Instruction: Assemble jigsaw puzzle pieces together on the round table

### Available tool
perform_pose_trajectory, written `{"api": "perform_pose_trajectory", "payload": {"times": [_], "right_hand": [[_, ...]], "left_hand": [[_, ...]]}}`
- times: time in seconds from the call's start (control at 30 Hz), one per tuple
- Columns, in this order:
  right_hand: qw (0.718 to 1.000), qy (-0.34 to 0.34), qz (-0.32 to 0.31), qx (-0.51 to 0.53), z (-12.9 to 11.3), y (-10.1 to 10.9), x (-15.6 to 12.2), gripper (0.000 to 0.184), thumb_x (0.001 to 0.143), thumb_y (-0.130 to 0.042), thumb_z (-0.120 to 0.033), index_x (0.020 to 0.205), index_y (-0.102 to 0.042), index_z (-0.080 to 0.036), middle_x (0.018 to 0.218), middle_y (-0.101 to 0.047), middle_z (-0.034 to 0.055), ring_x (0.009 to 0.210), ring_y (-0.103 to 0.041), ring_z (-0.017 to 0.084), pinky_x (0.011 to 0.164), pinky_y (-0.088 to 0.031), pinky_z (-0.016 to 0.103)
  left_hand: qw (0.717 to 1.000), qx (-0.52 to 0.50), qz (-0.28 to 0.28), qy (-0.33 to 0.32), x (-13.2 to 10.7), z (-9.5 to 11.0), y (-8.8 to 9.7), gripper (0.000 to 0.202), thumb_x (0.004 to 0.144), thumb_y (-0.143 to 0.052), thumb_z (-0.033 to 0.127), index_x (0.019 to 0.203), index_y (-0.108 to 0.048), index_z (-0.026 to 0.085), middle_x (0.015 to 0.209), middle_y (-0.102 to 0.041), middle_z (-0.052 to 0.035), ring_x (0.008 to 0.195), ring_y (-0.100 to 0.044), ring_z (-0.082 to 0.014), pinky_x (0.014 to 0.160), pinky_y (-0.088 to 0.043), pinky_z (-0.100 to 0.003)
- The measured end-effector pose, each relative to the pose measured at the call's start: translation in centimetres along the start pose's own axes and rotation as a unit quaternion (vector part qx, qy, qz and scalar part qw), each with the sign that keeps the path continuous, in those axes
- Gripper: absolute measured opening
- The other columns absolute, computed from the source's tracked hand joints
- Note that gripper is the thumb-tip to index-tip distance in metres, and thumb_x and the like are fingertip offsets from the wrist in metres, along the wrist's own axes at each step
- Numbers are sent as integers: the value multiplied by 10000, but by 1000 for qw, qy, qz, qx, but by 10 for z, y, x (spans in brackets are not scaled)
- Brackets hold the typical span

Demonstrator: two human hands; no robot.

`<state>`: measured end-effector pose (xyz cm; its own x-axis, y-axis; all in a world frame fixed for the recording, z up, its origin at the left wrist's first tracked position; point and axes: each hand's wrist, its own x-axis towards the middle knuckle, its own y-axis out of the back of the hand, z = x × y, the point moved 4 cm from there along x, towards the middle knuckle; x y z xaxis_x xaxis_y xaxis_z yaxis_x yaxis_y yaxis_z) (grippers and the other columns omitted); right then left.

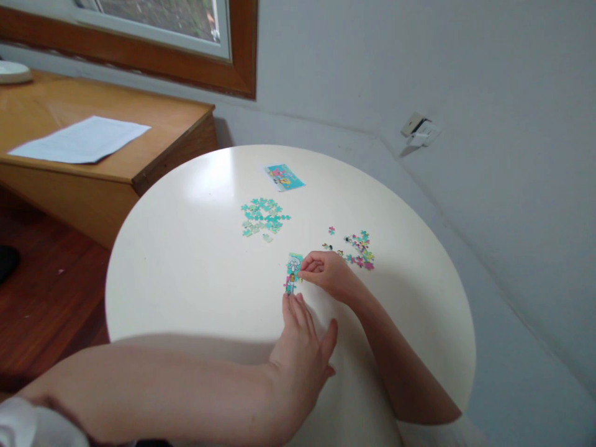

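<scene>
A narrow strip of joined jigsaw puzzle pieces, printed with a pale blue-green cartoon figure, lies on the white round table. My left hand rests with its fingers stretched out, their tips at the strip's lower end. Thumb and fingers of my right hand are pinched together at the strip's right edge, on a small jigsaw puzzle piece mostly hidden by the fingertips. Just beyond my right hand lies a pile of mixed loose pieces, with a few strays beside it.
Mostly teal loose pieces form another pile farther back. Behind them lies a small picture card. At the left stands a wooden desk bearing a sheet of paper. A wall with an outlet runs along the right.
</scene>
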<state>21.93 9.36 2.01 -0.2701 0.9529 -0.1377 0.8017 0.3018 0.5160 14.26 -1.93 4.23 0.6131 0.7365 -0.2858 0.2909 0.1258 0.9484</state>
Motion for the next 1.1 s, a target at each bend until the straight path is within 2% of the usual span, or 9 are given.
{"api": "perform_pose_trajectory", "payload": {"times": [0.53, 0.7, 0.97, 1.1], "right_hand": [[998, 4, 25, -57, -4, 0, -2, 76, 638, -651, -196, 617, -587, -162, 556, -588, -23, 525, -531, 91, 520, -408, 205], [997, 11, 30, -68, -6, -1, -2, 88, 638, -653, -199, 602, -580, -164, 532, -571, -34, 504, -509, 82, 507, -392, 200], [997, 11, 23, -70, -8, 0, -2, 85, 634, -648, -202, 600, -583, -160, 519, -559, -37, 500, -492, 76, 501, -383, 194], [1000, -2, 13, -21, -1, 2, 1, 127, 646, -647, -270, 628, -593, -157, 539, -577, -20, 513, -506, 89, 507, -396, 206]], "left_hand": [[1000, 6, -11, -1, 0, 1, 1, 594, 869, -367, 553, 1394, -288, 287, 1310, -477, -239, 1220, -436, -391, 940, -341, -607], [1000, 2, 0, 1, 0, 1, 0, 595, 860, -390, 555, 1386, -312, 287, 1297, -490, -240, 1210, -446, -396, 934, -342, -615], [1000, -7, 17, 4, -1, 1, 2, 596, 842, -438, 553, 1368, -355, 285, 1276, -510, -240, 1194, -465, -394, 933, -349, -605], [999, -10, 35, 8, -1, 1, 2, 603, 822, -475, 555, 1353, -387, 283, 1261, -530, -233, 1180, -481, -392, 926, -357, -601]]}}
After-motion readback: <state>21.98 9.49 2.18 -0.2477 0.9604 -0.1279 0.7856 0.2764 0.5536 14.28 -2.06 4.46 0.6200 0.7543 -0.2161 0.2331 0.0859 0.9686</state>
